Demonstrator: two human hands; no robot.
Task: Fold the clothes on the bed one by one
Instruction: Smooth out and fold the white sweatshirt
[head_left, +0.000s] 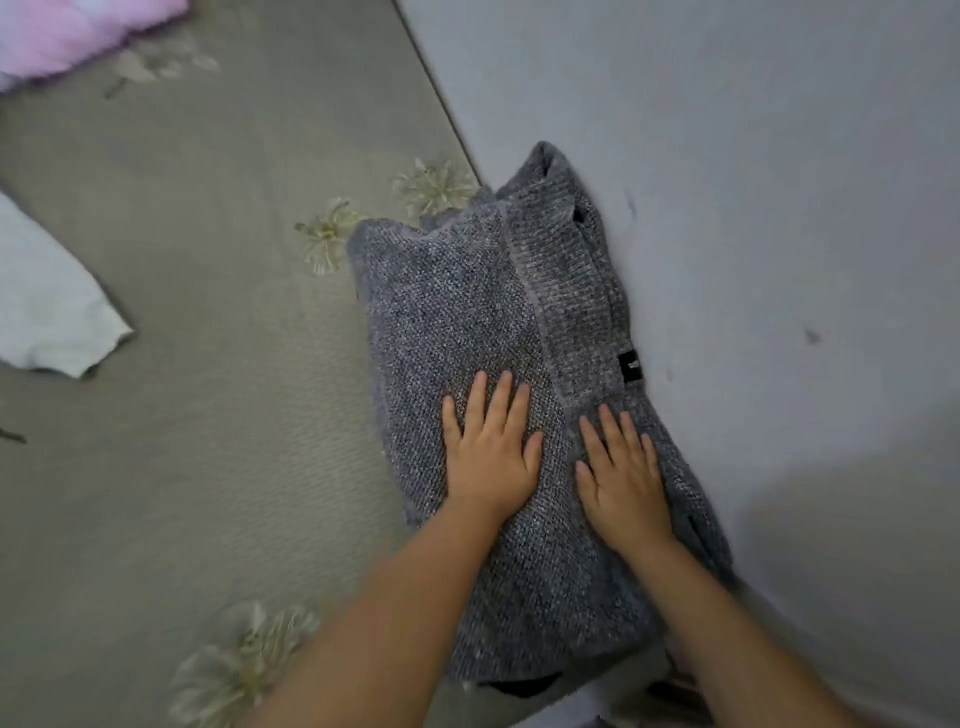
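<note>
Garment: a grey knitted sweater (483, 322), folded into a long narrow bundle, lies on the bed at its right edge, its right side against the wall; a raised seam runs lengthwise down its middle.
Label: a small black tag (630, 366) shows on the right edge of the knit, next to the wall.
Left hand: the left hand (491, 452) lies palm-down on the left half of the bundle, fingers straight and slightly spread, pressing the fabric flat and gripping nothing.
Right hand: the right hand (623, 478) lies palm-down on the right half, just beside the seam, fingers extended and a little blurred, likewise holding nothing.
Forearms: both bare forearms enter from the lower edge of the view and cross the near end of the bundle.
Bed surface: a grey-green textured bed cover (208, 364) with pale flower motifs, one partly tucked under the top left corner of the knit.
Other clothes: a pale white garment (47, 306) lies at the left edge, well apart from the sweater; a pink fabric (67, 36) sits in the far top left corner.
Wall: a plain pale grey wall (753, 156) borders the bed on the right.
</note>
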